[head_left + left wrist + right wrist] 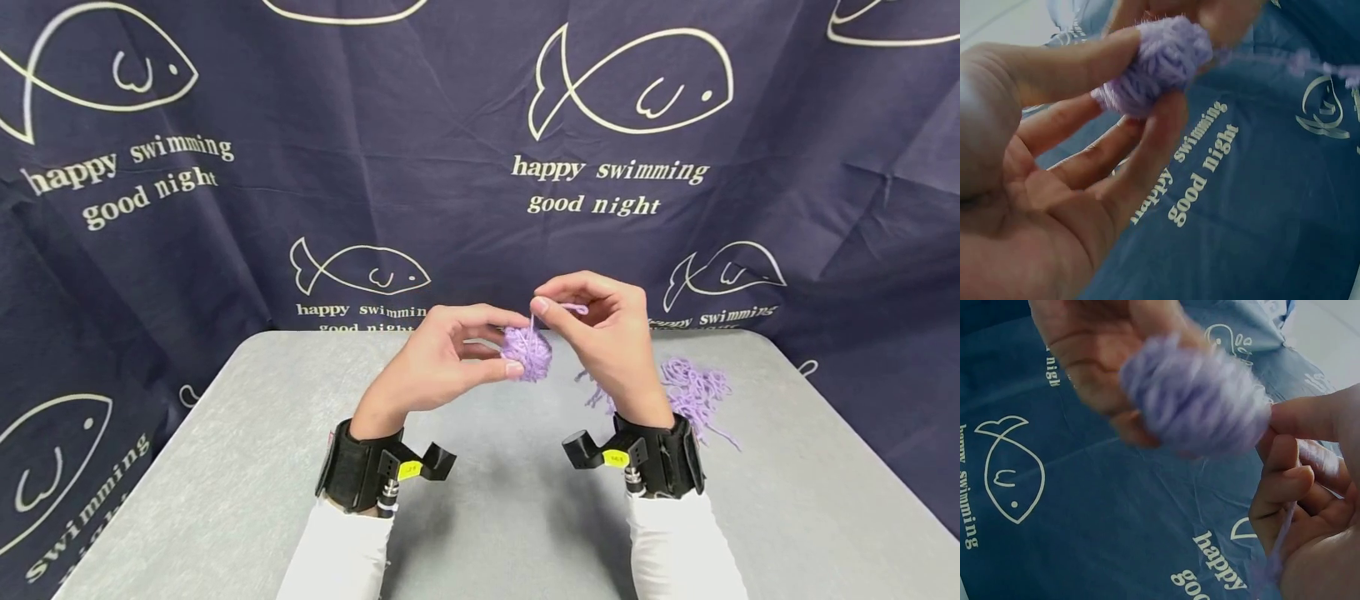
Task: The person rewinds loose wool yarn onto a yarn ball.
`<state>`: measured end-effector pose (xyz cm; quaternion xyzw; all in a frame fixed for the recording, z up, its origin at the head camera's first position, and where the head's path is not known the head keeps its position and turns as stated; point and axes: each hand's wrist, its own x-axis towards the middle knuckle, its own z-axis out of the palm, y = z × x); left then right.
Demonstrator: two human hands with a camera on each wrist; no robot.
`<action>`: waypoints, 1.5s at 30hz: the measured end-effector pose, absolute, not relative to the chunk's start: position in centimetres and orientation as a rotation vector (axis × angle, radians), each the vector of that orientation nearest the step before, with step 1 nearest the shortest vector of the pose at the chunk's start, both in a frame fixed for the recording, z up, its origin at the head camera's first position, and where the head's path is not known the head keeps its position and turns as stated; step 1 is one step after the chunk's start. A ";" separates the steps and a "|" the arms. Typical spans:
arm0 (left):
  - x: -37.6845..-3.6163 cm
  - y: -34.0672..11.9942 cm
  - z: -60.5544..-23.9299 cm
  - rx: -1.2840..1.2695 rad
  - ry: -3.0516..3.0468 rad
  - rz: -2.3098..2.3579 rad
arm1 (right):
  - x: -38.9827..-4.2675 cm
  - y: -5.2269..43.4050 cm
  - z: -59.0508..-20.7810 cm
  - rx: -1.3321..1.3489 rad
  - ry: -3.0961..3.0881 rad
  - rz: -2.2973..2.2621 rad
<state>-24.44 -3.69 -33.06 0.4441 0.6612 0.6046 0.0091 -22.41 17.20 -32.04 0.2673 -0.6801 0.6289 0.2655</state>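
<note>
A small ball of purple yarn (527, 353) is pinched between the thumb and fingers of my left hand (450, 354), held above the table. In the left wrist view the wound yarn ball (1159, 65) shows its crossing strands between thumb and fingertips. My right hand (607, 333), just to the right, pinches a yarn strand (533, 321) that rises from the top of the ball. In the right wrist view a length of the strand (1285, 531) runs down past the curled fingers of that hand. The ball looks blurred there.
A loose tangle of purple yarn (693, 392) lies on the grey table (495, 517), partly behind my right wrist. Black wrist straps with small cameras sit on both wrists. A dark blue curtain (465, 167) with fish prints hangs behind the table's far edge.
</note>
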 end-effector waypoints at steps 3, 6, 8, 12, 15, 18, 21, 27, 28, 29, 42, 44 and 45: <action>-24.3 -3.7 -33.0 1.446 1.955 1.908 | -22.7 17.5 -32.2 0.694 -1.832 1.716; -24.1 -3.6 -33.0 1.454 1.866 1.990 | -23.1 17.5 -32.5 0.687 -1.824 1.770; -24.1 -3.6 -33.0 1.450 1.828 2.061 | -23.4 17.4 -32.7 0.700 -1.817 1.812; -24.0 -3.3 -32.9 1.432 1.763 2.232 | -23.9 17.1 -33.2 0.741 -1.838 1.850; -23.9 -3.1 -32.7 1.374 1.736 2.399 | -24.0 17.0 -33.5 0.766 -1.882 1.853; -24.1 -3.1 -32.6 1.265 1.757 2.579 | -24.1 16.6 -33.6 0.780 -1.941 1.828; -24.4 -3.2 -32.8 1.158 1.860 2.700 | -24.1 16.1 -33.7 0.800 -1.996 1.784; -25.4 -3.5 -33.4 1.081 2.275 2.617 | -23.7 15.5 -33.8 0.863 -2.068 1.718; -25.5 -3.5 -33.5 1.073 2.342 2.564 | -23.7 15.5 -33.7 0.873 -2.065 1.712; -25.6 -3.6 -33.6 1.067 2.407 2.500 | -23.6 15.5 -33.7 0.880 -2.058 1.704; -25.1 -3.9 -33.7 1.360 2.288 1.748 | -24.1 17.2 -33.5 0.760 -1.860 1.730; -25.1 -4.0 -33.7 1.414 2.161 1.784 | -24.2 17.4 -33.5 0.733 -1.849 1.737; -25.0 -4.0 -33.7 1.427 2.096 1.815 | -24.3 17.5 -33.5 0.724 -1.843 1.753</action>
